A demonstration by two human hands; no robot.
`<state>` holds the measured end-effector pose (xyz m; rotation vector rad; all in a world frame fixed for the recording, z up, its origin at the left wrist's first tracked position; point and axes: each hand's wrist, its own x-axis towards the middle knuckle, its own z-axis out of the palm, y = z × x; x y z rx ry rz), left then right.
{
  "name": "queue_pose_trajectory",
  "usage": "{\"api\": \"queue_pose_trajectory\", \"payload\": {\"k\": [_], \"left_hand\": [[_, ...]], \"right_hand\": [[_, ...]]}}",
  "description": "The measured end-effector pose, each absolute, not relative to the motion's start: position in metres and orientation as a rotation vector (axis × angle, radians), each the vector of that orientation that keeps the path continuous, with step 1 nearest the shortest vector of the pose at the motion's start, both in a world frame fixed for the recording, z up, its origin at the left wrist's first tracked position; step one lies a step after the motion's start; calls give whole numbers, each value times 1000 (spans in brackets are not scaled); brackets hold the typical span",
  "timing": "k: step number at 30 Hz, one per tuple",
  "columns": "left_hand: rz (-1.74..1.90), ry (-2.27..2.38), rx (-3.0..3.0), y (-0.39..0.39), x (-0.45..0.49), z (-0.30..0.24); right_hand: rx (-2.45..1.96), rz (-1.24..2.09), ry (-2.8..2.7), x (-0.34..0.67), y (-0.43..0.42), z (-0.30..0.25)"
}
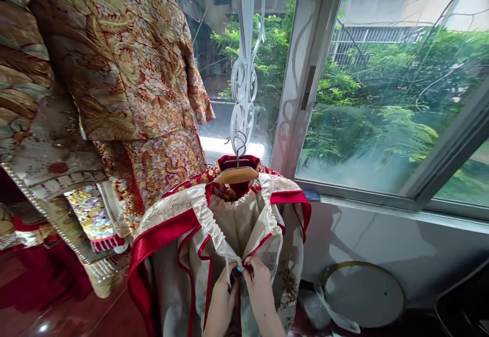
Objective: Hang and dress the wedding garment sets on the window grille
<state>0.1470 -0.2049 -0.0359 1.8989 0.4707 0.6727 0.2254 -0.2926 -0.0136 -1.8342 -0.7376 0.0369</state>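
Cream cloth with red trim forms the garment (237, 225), seen in the head view hanging from a wooden hanger (237, 175) below white scrollwork (241, 118), beside the window (382, 107). Left hand (223, 299) and right hand (259, 282) meet at its front opening, fingers pinched on the cloth edges below the gathered neckline; the exact grip is partly hidden. Gold-patterned robe (133, 72): hanging at picture left. Round board (364, 296): leaning near the wall, lower right.

The cream garment (237, 222) is cloth with glossy red trim (164, 232), the hanger (237, 175) smooth wood.
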Motion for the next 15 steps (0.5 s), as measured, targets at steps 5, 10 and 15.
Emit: {"api": "queue_pose_trajectory", "payload": {"k": [5, 10, 15], "left_hand": [[642, 434, 1902, -206, 141, -40], [655, 444, 1944, -211, 135, -41], [620, 500, 2065, -216, 134, -37]], "right_hand": [[-2042, 203, -898, 230, -298, -14], [-1899, 401, -985, 242, -311, -1], [-1592, 783, -904, 241, -312, 11]]}}
